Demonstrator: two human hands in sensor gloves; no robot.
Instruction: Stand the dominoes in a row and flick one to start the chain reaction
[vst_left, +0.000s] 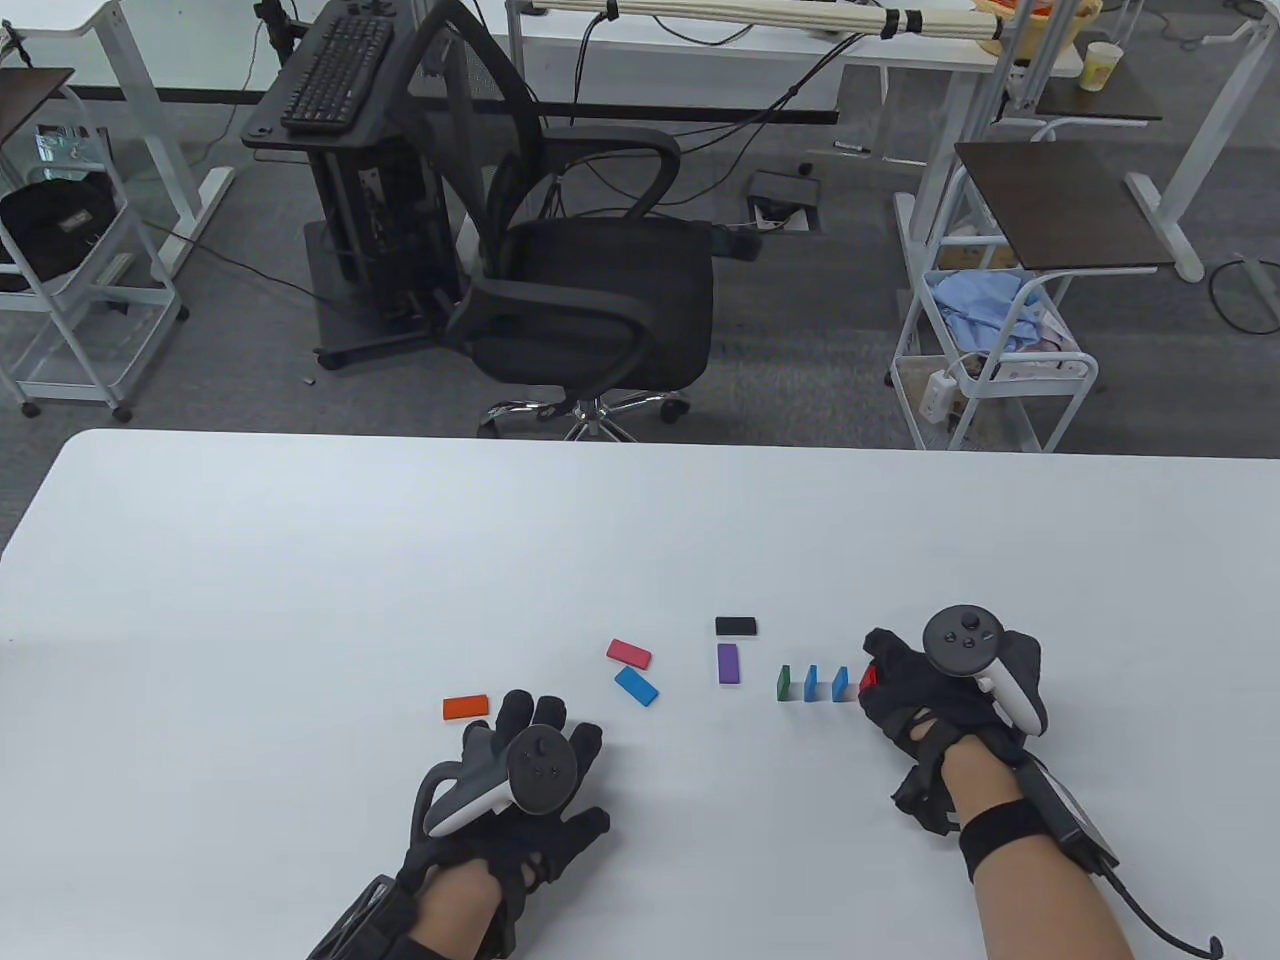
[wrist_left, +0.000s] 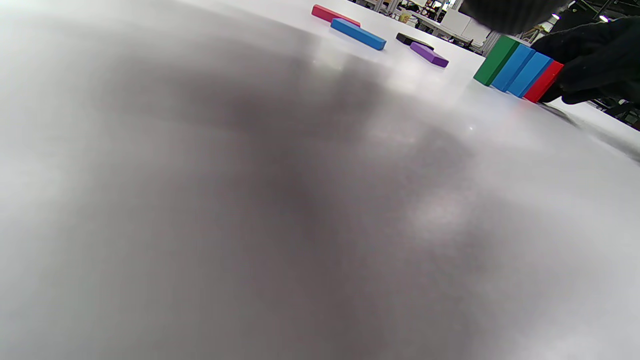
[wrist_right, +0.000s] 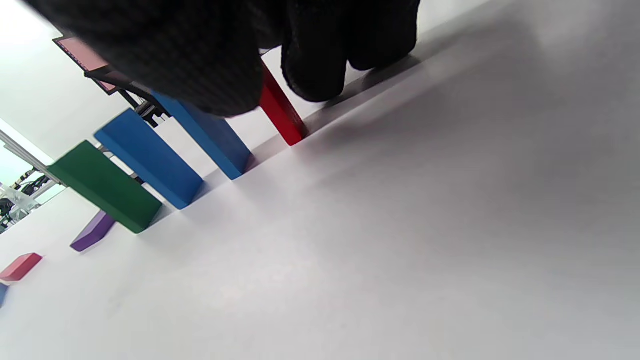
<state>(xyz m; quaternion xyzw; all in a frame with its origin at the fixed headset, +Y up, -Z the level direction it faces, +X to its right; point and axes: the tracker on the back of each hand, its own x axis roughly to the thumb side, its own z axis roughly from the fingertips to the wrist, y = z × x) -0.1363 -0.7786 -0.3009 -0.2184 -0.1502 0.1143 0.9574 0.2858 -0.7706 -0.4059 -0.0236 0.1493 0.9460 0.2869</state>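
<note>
Three dominoes stand in a row: a green domino (vst_left: 785, 684) (wrist_right: 105, 187), then two blue dominoes (vst_left: 811, 684) (vst_left: 840, 684). At the row's right end a red domino (vst_left: 868, 680) (wrist_right: 280, 112) stands on the table, and my right hand (vst_left: 880, 668) pinches it between thumb and fingers (wrist_right: 315, 75). Flat on the table lie a purple domino (vst_left: 728, 663), a black domino (vst_left: 735, 626), a pink domino (vst_left: 628, 654), a blue domino (vst_left: 636, 686) and an orange domino (vst_left: 465, 707). My left hand (vst_left: 530, 745) rests palm down with fingers spread, just right of the orange one, holding nothing.
The white table (vst_left: 300, 560) stretches wide to the left and behind the dominoes. A black office chair (vst_left: 590, 300) stands beyond its far edge, with a white cart (vst_left: 990, 340) to the right of the chair.
</note>
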